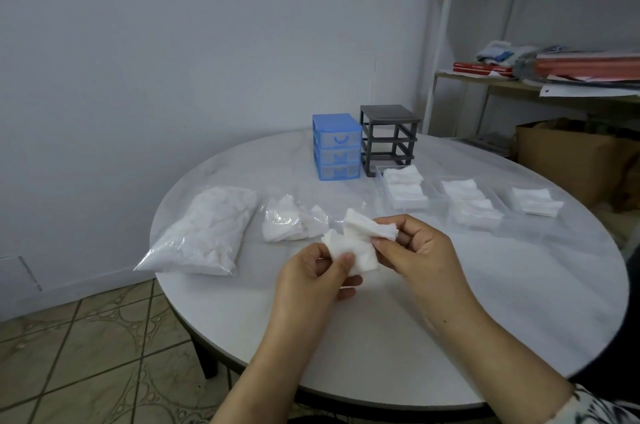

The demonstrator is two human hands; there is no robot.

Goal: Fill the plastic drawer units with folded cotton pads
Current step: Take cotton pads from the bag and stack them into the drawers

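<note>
While both hands work above the round worktop (450, 285), left hand (311, 281) and right hand (420, 252) each pinch a bunch of cotton pads (360, 243) between curled fingers. Blue drawer unit (336, 146) and grey frame (388, 138) stand behind; no legible writing.

Both forearms reach forward, left hand (317, 280) and right hand (414, 250) close together, fingers curled in pinches.
</note>
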